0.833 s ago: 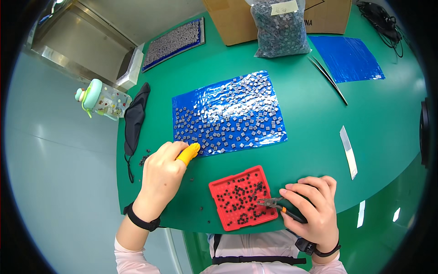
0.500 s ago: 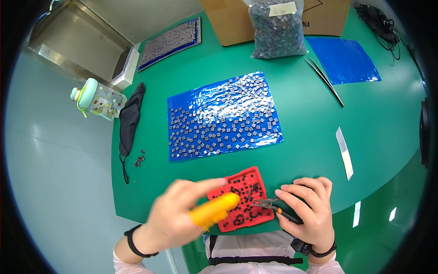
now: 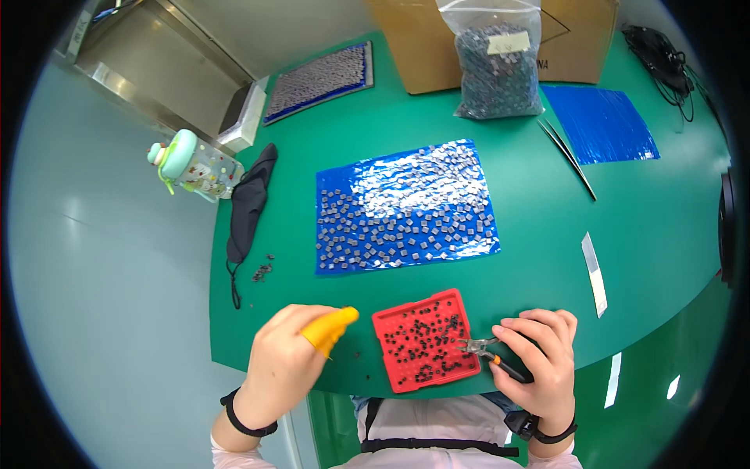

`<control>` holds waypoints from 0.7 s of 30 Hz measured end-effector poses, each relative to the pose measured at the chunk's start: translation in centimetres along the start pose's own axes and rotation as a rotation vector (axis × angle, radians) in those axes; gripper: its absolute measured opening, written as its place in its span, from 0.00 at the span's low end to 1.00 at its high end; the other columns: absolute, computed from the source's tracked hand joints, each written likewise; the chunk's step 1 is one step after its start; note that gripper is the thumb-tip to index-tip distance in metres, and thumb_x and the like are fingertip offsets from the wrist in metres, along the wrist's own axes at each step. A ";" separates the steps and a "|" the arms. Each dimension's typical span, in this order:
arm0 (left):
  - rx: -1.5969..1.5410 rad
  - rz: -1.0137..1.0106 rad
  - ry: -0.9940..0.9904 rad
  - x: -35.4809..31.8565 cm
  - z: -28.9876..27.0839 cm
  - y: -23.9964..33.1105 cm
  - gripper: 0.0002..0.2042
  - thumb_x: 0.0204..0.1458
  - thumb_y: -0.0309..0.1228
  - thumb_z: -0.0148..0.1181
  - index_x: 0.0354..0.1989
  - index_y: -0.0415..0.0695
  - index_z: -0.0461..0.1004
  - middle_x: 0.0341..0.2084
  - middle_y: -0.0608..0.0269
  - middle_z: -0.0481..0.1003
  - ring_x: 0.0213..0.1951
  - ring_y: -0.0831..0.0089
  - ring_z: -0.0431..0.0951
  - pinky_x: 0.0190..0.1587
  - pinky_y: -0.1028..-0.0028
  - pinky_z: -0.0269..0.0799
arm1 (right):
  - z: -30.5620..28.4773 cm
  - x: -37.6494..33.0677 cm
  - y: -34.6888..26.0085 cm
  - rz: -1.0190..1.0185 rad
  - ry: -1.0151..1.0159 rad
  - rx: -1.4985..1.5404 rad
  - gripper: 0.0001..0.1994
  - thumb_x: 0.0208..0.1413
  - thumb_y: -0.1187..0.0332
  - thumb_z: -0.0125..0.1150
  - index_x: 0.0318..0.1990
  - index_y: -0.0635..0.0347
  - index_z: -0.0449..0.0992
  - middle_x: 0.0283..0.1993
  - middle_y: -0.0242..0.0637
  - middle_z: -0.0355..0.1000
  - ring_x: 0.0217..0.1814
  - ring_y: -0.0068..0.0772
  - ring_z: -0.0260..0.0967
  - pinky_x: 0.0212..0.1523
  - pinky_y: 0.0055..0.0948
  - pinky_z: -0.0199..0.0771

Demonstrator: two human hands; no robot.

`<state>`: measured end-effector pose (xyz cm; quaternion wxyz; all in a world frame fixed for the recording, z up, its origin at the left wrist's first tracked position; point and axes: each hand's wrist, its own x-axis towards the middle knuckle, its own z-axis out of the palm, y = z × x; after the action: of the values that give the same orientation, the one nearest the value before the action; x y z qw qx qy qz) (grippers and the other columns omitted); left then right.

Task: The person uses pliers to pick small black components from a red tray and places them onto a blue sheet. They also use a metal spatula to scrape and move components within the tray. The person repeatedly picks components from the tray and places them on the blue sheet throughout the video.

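A red square tray (image 3: 426, 340) dotted with small dark parts lies at the near edge of the green table (image 3: 531, 258). My right hand (image 3: 541, 366) rests just right of it, gripping small cutting pliers (image 3: 486, 349) whose tips point at the tray's right side. My left hand (image 3: 291, 361) sits to the tray's left, fingers curled, with a yellow finger cot (image 3: 330, 327) on one fingertip; it holds nothing that I can see. Beyond the tray a blue sheet (image 3: 405, 207) carries many small grey square parts.
A black face mask (image 3: 247, 207) and a pale green bottle (image 3: 190, 166) lie at the left. At the back stand a cardboard box (image 3: 422, 39), a clear bag of grey parts (image 3: 497, 66), a grey-filled tray (image 3: 319, 82), a second blue sheet (image 3: 600, 123) and long tweezers (image 3: 567, 156).
My left hand swung from the table's left side over the red tray, then drew back to the tray's left. The right hand with the pliers barely moved.
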<state>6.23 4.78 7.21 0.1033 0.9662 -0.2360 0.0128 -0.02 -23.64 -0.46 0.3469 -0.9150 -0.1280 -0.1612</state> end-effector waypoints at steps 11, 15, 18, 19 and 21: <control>-0.255 -0.142 -0.061 0.7 0.7 -3.3 0.11 0.46 0.24 0.65 0.39 0.42 0.80 0.27 0.55 0.76 0.27 0.61 0.79 0.30 0.70 0.76 | -0.2 0.5 -0.5 0.003 -0.008 0.014 0.22 0.33 0.70 0.69 0.43 0.53 0.79 0.46 0.29 0.74 0.48 0.36 0.67 0.51 0.40 0.56; -0.051 0.039 -0.029 0.8 1.9 -3.9 0.07 0.43 0.23 0.64 0.32 0.39 0.79 0.24 0.57 0.73 0.25 0.60 0.77 0.29 0.67 0.75 | -0.4 0.6 -0.6 0.014 -0.023 0.007 0.21 0.34 0.70 0.69 0.43 0.53 0.79 0.45 0.29 0.74 0.48 0.35 0.67 0.51 0.40 0.56; -0.018 0.070 -0.020 1.2 1.6 -3.3 0.06 0.40 0.22 0.66 0.29 0.39 0.78 0.25 0.59 0.75 0.25 0.61 0.77 0.29 0.68 0.76 | -0.4 0.6 -0.8 0.020 -0.022 -0.001 0.21 0.34 0.70 0.70 0.43 0.54 0.79 0.45 0.29 0.74 0.49 0.36 0.67 0.52 0.40 0.57; -0.027 0.110 0.007 1.3 1.8 -3.4 0.07 0.40 0.21 0.65 0.29 0.38 0.77 0.25 0.59 0.75 0.25 0.61 0.77 0.29 0.67 0.75 | -0.4 0.6 -0.8 0.019 -0.021 -0.005 0.21 0.34 0.70 0.70 0.43 0.54 0.79 0.45 0.29 0.74 0.49 0.36 0.67 0.52 0.40 0.57; -0.061 0.136 0.043 1.2 1.8 -3.4 0.08 0.38 0.20 0.65 0.29 0.38 0.76 0.24 0.58 0.75 0.26 0.60 0.77 0.29 0.67 0.75 | -0.3 0.6 -0.9 0.016 -0.018 -0.013 0.21 0.34 0.70 0.70 0.43 0.54 0.79 0.45 0.30 0.74 0.49 0.36 0.67 0.52 0.40 0.57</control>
<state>8.79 6.78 4.92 0.1363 0.9438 -0.2993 0.0332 0.17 -23.10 0.54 0.3410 -0.9197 -0.1229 -0.1509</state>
